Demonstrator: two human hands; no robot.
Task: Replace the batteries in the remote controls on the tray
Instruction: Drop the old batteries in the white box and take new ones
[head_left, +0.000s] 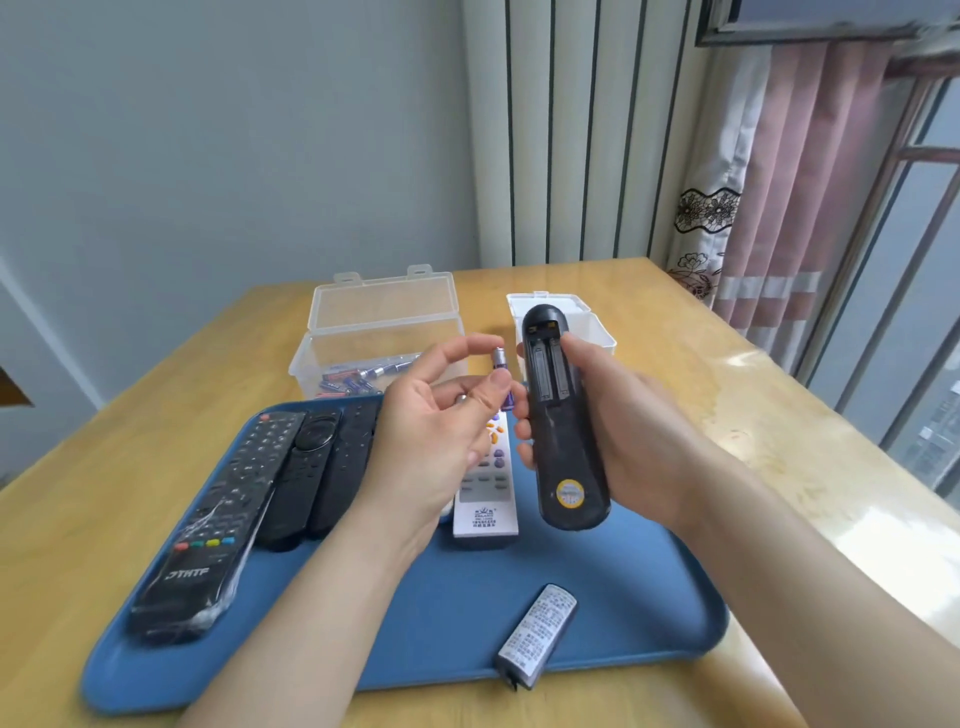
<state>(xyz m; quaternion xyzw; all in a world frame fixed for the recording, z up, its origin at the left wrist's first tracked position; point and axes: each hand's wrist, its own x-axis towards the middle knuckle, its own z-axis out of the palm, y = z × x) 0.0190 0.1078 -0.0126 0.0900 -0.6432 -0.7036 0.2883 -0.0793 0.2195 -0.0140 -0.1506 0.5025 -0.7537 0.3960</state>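
Observation:
My right hand (608, 415) grips a black remote (563, 441) back side up above the blue tray (597, 597); its battery bay is open and looks empty. My left hand (441, 415) pinches a purple battery (503, 382) just left of that bay, and a second battery end shows in its palm. The loose battery cover (537, 631) lies near the tray's front edge. On the tray's left lie three black remotes (218, 509), with a white remote (485, 493) partly under my left hand.
A clear open box (374, 332) with several batteries stands behind the tray. Beside it, behind the held remote, is a white box (592, 322). The wooden table (753, 415) runs right to a window and curtain.

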